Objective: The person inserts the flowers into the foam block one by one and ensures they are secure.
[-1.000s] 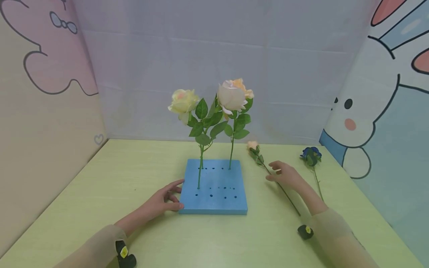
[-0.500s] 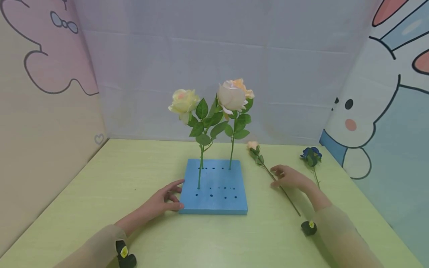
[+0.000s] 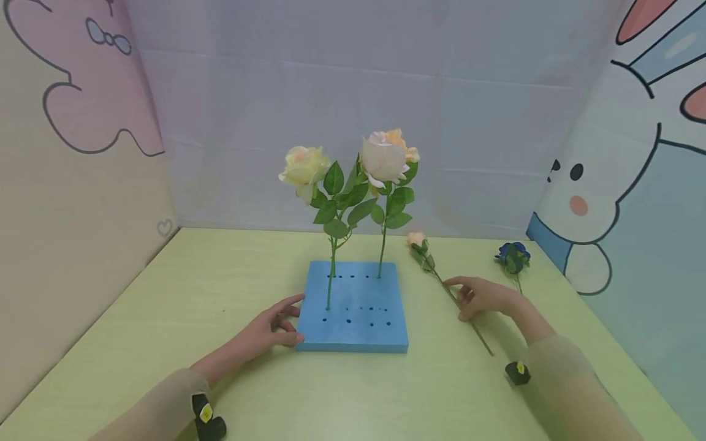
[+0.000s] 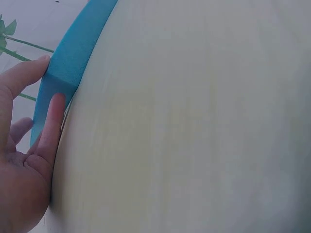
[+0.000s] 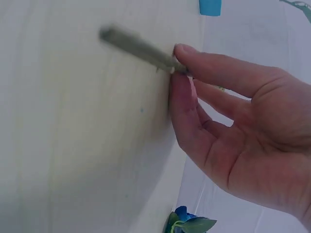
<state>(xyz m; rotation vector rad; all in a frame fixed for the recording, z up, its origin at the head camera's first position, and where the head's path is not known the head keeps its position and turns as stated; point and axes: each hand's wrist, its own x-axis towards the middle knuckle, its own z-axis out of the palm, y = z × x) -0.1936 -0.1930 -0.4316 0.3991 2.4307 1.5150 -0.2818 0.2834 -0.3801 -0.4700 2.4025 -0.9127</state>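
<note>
My right hand [image 3: 485, 299] pinches the stem of a peach artificial rose [image 3: 416, 240] lying on the table; in the right wrist view the stem [image 5: 136, 48] sits between thumb and fingertips. To the left is a blue foam board [image 3: 358, 337] with rows of holes. Along its left side rests my left hand [image 3: 276, 323], fingers extended, touching the board edge [image 4: 68, 63]. Upright in the board stand a pale yellow rose [image 3: 304, 166] and a whitish-pink rose [image 3: 380, 159], with a light orange bloom [image 3: 412, 154] partly hidden behind it.
A blue rose [image 3: 513, 256] lies at the far right of the light green table [image 3: 248, 269], its lower stem hidden behind the right hand. A pale curtain [image 3: 353, 73] closes off the back, and cartoon-printed panels [image 3: 573, 171] flank the sides.
My right hand has moved slightly right and down along the stem, and its fingers have closed on it. The left hand stays at the board.
</note>
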